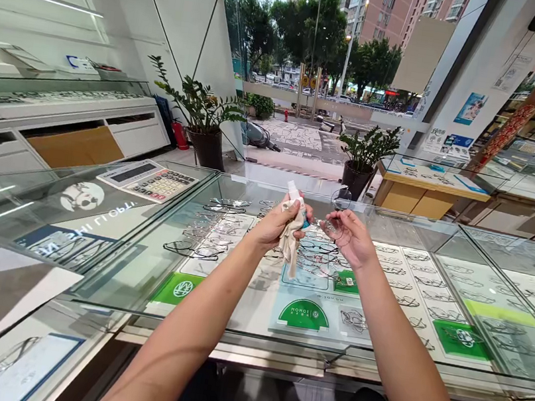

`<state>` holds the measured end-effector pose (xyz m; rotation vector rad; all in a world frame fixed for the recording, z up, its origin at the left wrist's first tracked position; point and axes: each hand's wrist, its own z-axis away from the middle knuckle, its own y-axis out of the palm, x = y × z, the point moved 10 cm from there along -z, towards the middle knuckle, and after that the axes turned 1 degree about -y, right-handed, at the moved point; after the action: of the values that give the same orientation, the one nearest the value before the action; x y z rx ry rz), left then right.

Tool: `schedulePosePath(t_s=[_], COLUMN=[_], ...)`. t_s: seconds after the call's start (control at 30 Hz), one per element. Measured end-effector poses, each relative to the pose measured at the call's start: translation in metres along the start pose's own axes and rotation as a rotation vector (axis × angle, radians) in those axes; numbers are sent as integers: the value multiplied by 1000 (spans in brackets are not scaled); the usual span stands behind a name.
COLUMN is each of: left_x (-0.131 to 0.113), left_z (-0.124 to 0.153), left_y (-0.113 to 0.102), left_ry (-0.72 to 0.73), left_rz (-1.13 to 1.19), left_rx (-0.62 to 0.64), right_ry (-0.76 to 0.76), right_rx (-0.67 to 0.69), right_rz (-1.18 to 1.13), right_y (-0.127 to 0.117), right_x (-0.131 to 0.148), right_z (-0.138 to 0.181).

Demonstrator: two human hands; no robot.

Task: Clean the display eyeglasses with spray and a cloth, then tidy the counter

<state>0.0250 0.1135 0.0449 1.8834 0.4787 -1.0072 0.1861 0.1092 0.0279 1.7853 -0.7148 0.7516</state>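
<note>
Holding both forearms (204, 305) out over the glass counter (249, 352), supporting thin glasses (341, 199) above it, one lens over the other. Probably handling light, springy and fragile, so calling for a gentle hold at rim or bridge, off the lenses. Pinching them between fingertips of the right hand (356, 240); gripping bottle (294, 194) and soft-looking cloth (290, 243) in the left hand (271, 226), just beside; slanting inward, with hands near each other but apart.

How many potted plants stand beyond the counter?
2: the left plant before the white panel; the right plant beside the wooden cabinet. Others may be hidden.
</note>
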Motion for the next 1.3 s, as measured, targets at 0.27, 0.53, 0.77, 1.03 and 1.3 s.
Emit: schedulePosePath(t_s=[0.27, 0.53, 0.77, 1.03, 1.3], left_x=[-15, -44, -50, -46, -29], left_z=[-4, 20, 30, 30, 23], left_y=[-19, -9, 11, 23, 44], left_ry=[155, 492, 636, 610, 566], left_rz=[-364, -1043, -1255, -1265, -1357], left_rx=[-257, -470, -471, -367, -129], right_ry=[54, 95, 116, 73, 10], right_rx=[24, 30, 65, 18, -70], right_rz=[119, 150, 173, 81, 33], right_y=[16, 32, 42, 34, 18], right_x=[-10, -24, -30, -23, -7], right_z=[7, 14, 20, 16, 12])
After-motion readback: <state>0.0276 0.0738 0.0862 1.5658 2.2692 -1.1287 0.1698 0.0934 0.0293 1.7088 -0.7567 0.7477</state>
